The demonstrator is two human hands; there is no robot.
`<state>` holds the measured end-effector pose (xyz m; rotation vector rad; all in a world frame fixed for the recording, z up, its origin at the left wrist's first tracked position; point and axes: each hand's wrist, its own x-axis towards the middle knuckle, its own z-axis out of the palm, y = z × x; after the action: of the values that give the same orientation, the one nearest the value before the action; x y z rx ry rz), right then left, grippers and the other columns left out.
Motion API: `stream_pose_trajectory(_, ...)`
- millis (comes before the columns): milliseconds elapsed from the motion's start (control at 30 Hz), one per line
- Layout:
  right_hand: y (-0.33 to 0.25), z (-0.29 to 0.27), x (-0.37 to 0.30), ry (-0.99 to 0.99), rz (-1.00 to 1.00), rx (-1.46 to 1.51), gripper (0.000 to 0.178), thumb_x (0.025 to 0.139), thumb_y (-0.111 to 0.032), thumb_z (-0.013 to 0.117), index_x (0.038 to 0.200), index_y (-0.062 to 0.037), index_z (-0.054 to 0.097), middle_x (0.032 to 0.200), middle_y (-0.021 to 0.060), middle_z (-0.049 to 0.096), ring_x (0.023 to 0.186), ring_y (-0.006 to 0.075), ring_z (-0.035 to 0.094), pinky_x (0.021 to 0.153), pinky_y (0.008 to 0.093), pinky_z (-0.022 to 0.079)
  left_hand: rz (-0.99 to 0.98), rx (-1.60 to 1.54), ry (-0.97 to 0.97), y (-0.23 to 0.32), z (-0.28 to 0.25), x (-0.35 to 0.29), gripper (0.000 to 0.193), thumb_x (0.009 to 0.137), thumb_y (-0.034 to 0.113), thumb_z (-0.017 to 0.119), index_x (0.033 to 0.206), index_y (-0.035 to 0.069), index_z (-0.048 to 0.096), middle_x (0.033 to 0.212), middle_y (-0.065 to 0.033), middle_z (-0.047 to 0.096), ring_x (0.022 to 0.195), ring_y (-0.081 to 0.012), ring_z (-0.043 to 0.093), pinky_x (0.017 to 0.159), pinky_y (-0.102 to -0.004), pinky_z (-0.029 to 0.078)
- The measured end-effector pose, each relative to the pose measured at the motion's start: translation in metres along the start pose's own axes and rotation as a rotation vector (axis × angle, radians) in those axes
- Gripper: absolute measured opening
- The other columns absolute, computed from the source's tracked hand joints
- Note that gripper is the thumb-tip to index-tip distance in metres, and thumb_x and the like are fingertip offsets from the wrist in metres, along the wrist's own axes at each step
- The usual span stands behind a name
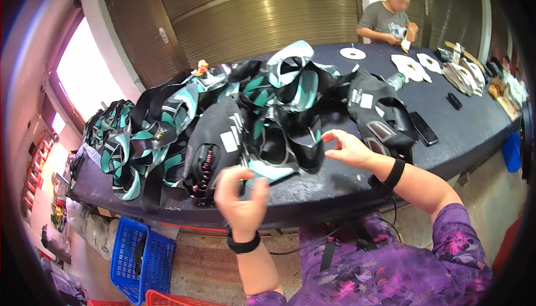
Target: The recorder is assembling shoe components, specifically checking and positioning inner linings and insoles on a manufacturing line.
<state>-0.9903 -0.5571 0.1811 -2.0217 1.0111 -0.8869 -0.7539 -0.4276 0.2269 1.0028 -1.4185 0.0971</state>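
Observation:
My left hand is raised at the table's near edge, slightly blurred, thumb and fingers apart with nothing between them. Just beyond it lies a bundle of black shoe uppers with white tags and red-and-white bits along its near end. Over the table to the right, my right hand has its thumb and forefinger spread and holds nothing visible. Between the hands sit black-and-teal shoe uppers, close to the right fingertips. Another black bundle of uppers rests beyond my right hand.
A large heap of teal, grey and black uppers covers the dark table's left side. To the right are a phone, a bottle and white cut pieces. A co-worker handles a piece at the far side. A blue basket stands below.

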Motion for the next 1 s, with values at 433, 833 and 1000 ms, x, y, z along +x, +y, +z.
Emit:
stream_pose_trajectory(433, -0.019, 0.054, 0.130, -0.036, 0.196, 0.489, 0.046, 0.070, -0.032, 0.070, 0.100, -0.0003, 0.055, 0.090, 0.0053, 0.059, 0.083, 0.0137, 0.054, 0.077, 0.0244, 0.041, -0.874, -0.833, -0.255, -0.080, 0.031, -0.055, 0.023, 0.089, 0.023, 0.045, 0.102, 0.003, 0.049, 0.096, -0.0071, 0.055, 0.084, -0.0151, 0.056, 0.073, -0.0281, 0.047)
stream_pose_trajectory(833, -0.138, -0.066, 0.004, -0.515, -0.923, -0.014, 0.033, 0.064, -0.009, 0.068, 0.093, -0.0041, 0.052, 0.084, 0.0105, 0.054, 0.083, 0.0286, 0.054, 0.070, 0.0344, 0.045, -0.880, -1.034, -0.005, -0.029, 0.050, -0.059, 0.056, 0.086, 0.049, 0.037, 0.115, 0.002, 0.042, 0.113, -0.0123, 0.049, 0.102, -0.0252, 0.049, 0.089, -0.0395, 0.039)
stream_pose_trajectory(1000, -0.049, -0.035, -0.076, -0.624, -0.979, -0.576, 0.009, 0.071, -0.016, 0.050, 0.075, -0.0079, 0.048, 0.076, 0.0045, 0.047, 0.076, 0.0192, 0.051, 0.066, 0.0301, 0.042, -1.148, -1.061, -0.103, -0.040, 0.060, -0.086, 0.067, 0.085, 0.055, 0.022, 0.115, -0.001, 0.042, 0.112, -0.0178, 0.048, 0.105, -0.0303, 0.046, 0.093, -0.0420, 0.034)
